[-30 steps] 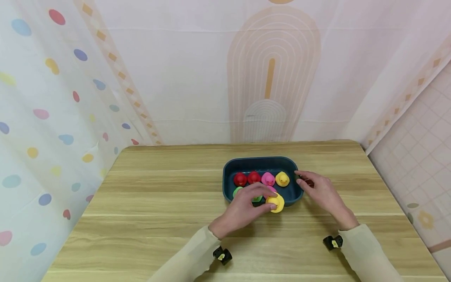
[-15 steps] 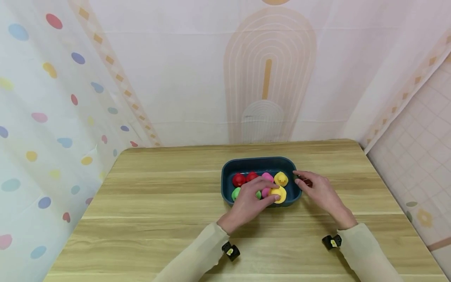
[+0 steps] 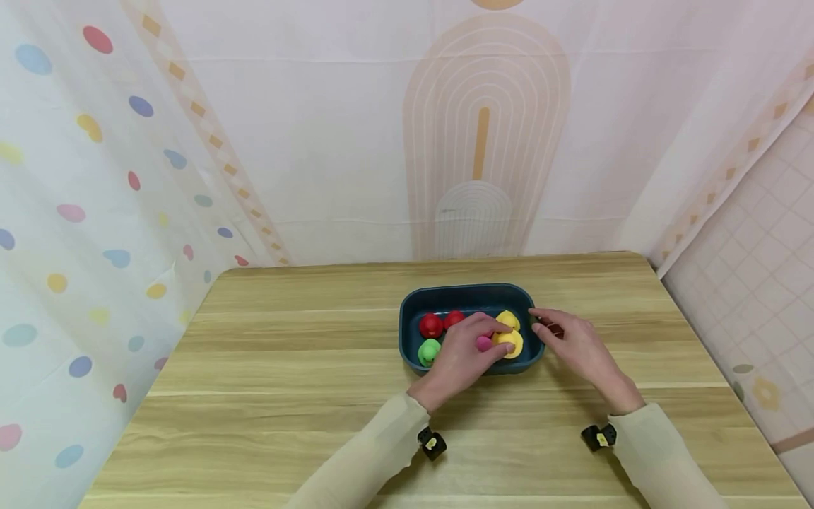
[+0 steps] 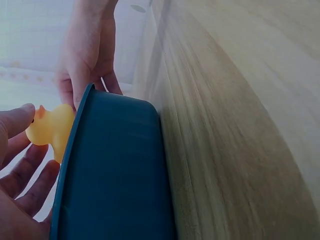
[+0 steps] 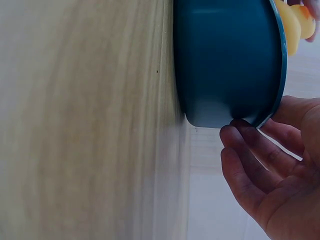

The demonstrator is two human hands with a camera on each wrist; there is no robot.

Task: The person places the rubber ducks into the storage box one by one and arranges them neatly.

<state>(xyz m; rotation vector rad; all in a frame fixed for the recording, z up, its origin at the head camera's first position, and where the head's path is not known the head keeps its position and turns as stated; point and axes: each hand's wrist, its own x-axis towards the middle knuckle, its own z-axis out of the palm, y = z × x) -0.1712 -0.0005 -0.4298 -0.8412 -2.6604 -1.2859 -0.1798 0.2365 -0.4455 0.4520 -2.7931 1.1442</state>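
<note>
A yellow rubber duck (image 3: 512, 346) is pinched between the thumb and fingers of my left hand (image 3: 459, 357), over the right part of a dark blue tub (image 3: 467, 298). From the left wrist, this duck (image 4: 50, 125) shows at the height of the tub's rim. My right hand (image 3: 581, 350) holds the tub's right end, its thumb at the rim and fingertips (image 5: 232, 135) against the outer wall. Inside the tub sit red ducks (image 3: 430, 326), a green duck (image 3: 429, 351), a second yellow duck (image 3: 508, 319) and a pink duck (image 3: 485, 343), partly hidden by my left hand.
The tub stands on a wood-grain table (image 3: 305, 367), toward its back right. A patterned curtain (image 3: 318, 141) hangs behind the table and along its left side. Black wrist cameras (image 3: 432, 444) sit at both sleeves.
My left hand has carried the yellow duck from the tub's front edge up and rightward, in over the tub beside the other yellow duck. The right hand stays at the tub's right end.
</note>
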